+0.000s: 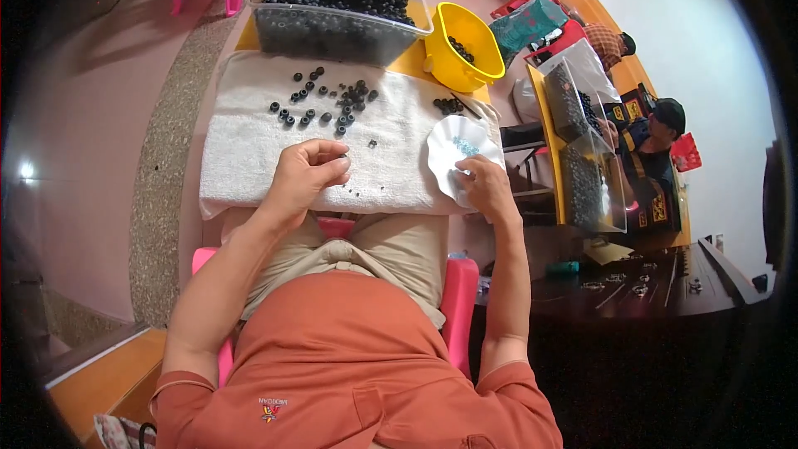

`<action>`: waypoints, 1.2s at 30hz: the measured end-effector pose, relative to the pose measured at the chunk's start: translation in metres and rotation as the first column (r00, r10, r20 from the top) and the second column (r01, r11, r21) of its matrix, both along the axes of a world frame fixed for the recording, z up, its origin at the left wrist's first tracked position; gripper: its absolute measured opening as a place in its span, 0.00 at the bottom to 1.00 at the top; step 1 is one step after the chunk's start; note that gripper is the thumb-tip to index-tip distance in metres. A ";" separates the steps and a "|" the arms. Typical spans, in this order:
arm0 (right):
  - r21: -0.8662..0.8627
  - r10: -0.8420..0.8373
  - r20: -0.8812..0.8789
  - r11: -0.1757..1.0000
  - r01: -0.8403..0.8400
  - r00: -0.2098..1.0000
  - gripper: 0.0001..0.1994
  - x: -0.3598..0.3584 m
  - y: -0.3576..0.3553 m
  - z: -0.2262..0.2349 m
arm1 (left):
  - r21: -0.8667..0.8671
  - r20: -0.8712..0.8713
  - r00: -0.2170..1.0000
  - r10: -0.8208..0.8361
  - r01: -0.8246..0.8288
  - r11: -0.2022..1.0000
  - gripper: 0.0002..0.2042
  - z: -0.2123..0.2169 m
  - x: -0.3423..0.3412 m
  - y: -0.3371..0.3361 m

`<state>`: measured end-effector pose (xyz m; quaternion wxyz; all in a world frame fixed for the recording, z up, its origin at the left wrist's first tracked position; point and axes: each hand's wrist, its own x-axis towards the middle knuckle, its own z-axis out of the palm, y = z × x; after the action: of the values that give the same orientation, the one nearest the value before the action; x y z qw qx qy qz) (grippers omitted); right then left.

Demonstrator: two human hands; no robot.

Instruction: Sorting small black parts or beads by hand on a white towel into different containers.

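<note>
My left hand is over the near part of a white towel, thumb and forefinger pinched together. Whatever is between those fingertips is too small to make out. At the right, my right hand dips its closed fingertips into a white dish with a wavy rim. Small pale-blue pieces lie in that dish by the fingers; what the fingers grip is hidden. Loose black beads with holes are scattered over the towel beyond my left hand. A few tiny dark bits lie nearer.
Beyond the towel stands a clear plastic bin heaped with black beads. Beside it is a yellow tub with some beads inside. Several black beads sit near the dish. On the right, a person works at another table with clear bins.
</note>
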<state>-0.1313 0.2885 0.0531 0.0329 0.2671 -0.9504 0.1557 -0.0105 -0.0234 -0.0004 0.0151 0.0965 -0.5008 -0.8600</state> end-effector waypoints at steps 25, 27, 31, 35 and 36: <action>0.055 0.084 -0.102 0.995 -0.079 0.991 0.05 0.000 -0.013 -0.011 | 0.039 0.019 1.000 -0.015 0.014 0.999 0.09 0.000 0.003 0.002; 0.031 0.106 -0.099 0.994 -0.103 0.989 0.05 -0.002 -0.010 -0.013 | 0.039 0.017 1.000 -0.015 0.015 0.999 0.09 0.000 0.003 0.002; -0.077 0.143 -0.122 0.985 -0.153 0.982 0.07 -0.005 -0.009 -0.017 | 0.033 0.025 0.999 -0.020 0.020 0.999 0.09 -0.001 0.002 0.003; -0.162 0.135 -0.140 0.974 -0.157 0.981 0.08 -0.006 -0.008 -0.019 | 0.039 0.030 0.999 -0.016 0.015 0.999 0.09 -0.002 0.002 0.003; -0.181 0.138 -0.134 0.970 -0.161 0.981 0.08 -0.007 -0.007 -0.019 | 0.039 0.029 0.999 -0.017 0.015 0.999 0.09 -0.002 0.002 0.003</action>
<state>-0.1382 0.2811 0.0337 0.1037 0.3427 -0.9045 0.2318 -0.0089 -0.0201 -0.0026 -0.0011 0.1055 -0.4852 -0.8680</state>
